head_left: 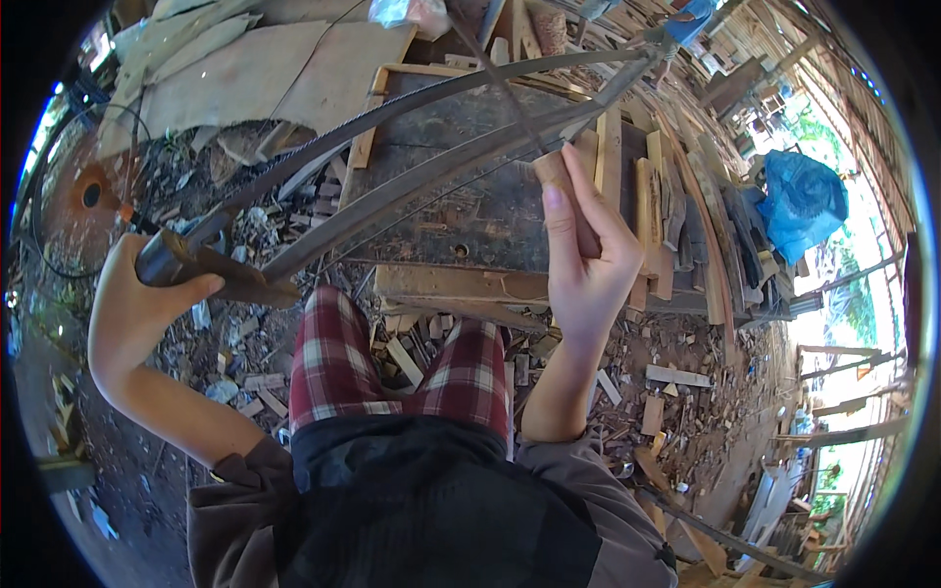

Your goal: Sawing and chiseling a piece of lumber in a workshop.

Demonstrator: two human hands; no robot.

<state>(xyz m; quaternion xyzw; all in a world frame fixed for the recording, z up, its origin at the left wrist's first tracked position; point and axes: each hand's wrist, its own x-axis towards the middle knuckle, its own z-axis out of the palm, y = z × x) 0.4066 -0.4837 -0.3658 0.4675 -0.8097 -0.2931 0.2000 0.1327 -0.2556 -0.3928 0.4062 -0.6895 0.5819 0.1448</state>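
My left hand (132,294) grips the dark wooden handle end of a long bow saw (392,147), whose toothed blade and curved wooden frame stretch up and right to the far top of the view. My right hand (588,255) is closed around a short wooden peg (559,176) at the middle of the saw frame, thumb pointing up. The saw hangs above a dark, worn wooden workbench (470,225). My knee in red checked trousers (338,353) rests against the bench's front edge.
Wood scraps and chips litter the ground around the bench (245,372). Planks and slats (676,216) are stacked at the right of the bench. A blue plastic sheet (804,196) lies at the far right. Plywood sheets (245,78) lie at the upper left.
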